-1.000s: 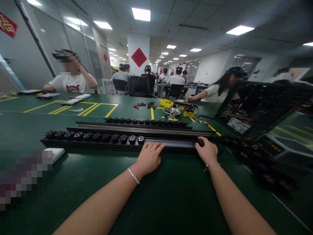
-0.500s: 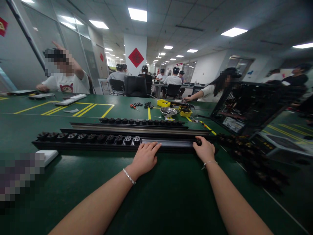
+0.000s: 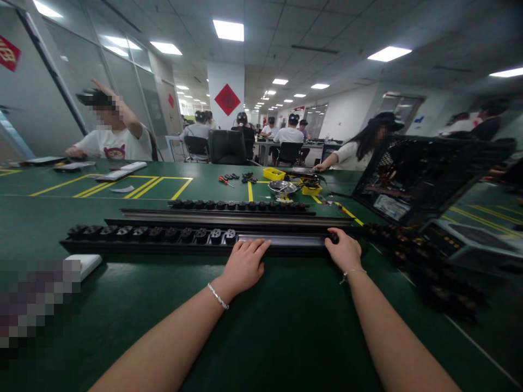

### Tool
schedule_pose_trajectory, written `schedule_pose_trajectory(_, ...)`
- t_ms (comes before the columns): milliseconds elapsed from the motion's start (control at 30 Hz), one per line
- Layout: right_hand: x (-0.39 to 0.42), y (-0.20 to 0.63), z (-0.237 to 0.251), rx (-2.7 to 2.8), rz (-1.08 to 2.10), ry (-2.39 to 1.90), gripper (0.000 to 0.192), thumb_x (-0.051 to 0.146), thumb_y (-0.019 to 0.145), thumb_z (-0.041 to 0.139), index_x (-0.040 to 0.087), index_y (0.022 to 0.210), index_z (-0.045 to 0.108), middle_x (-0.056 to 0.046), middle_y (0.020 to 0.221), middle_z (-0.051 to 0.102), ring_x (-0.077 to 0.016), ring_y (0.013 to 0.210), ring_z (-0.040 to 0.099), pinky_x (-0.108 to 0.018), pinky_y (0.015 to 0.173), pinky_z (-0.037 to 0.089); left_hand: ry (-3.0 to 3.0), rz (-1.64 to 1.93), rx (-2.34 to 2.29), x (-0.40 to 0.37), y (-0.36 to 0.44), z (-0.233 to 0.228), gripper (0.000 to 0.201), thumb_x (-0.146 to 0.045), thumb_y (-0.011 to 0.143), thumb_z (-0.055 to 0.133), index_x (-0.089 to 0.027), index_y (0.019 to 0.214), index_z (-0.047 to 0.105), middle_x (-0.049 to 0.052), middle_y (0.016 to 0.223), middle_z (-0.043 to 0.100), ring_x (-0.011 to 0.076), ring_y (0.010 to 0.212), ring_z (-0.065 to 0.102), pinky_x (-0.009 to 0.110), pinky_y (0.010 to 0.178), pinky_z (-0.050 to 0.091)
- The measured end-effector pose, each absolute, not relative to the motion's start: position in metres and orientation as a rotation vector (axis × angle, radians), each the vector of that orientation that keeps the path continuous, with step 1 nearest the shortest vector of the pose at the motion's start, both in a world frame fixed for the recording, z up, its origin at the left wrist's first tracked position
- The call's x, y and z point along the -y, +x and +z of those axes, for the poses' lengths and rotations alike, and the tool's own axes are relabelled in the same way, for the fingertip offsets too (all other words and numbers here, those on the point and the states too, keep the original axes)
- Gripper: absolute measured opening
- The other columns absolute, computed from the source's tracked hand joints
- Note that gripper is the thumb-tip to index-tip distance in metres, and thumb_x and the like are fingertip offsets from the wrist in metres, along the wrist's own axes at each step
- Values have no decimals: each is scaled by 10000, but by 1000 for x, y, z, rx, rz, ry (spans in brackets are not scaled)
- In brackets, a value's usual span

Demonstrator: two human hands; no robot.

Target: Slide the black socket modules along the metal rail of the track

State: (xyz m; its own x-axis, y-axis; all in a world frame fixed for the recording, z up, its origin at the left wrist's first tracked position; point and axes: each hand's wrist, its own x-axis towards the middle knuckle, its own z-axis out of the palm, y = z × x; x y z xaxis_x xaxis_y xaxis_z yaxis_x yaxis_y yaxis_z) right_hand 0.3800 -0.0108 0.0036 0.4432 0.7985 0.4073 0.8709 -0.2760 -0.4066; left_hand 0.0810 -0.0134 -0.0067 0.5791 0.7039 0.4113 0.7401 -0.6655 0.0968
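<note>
Bright ceiling panels [image 3: 227, 30] overhead; edges bend, dim and blur.

Left hand [image 3: 244, 265] and right hand [image 3: 345, 251] rest on the near rail [image 3: 196, 238], sockets [image 3: 163, 234] seated left. A second rail [image 3: 229, 209] lies behind; a bowl [image 3: 281, 188] farther back.

Three socket rails [image 3: 196, 238], two yellow bins [image 3: 273, 173]
</note>
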Motion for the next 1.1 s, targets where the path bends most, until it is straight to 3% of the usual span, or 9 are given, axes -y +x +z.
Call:
schedule_pose_trajectory(867, 7, 389, 0, 1333, -95, -2072, 415, 273, 743, 481, 218, 1143, 576, -78, 1080, 653, -240, 1011, 584, -391, 922, 403, -2716, -627, 1258, 14, 81, -5, 594, -226, 806, 526, -270, 1375, 364, 38, 1361, 500, 219, 1204, 460, 405, 1001, 333)
schedule_pose_trajectory(1100, 8, 397, -1, 1298, -156, -2111, 405, 298, 734, 487, 220, 1114, 602, -81, 1010, 663, -254, 964, 592, -407, 896, 409, -2706, -631, 1255, 14, 82, -5, 599, -223, 805, 527, -280, 1377, 361, 36, 1361, 499, 224, 1197, 464, 404, 996, 338)
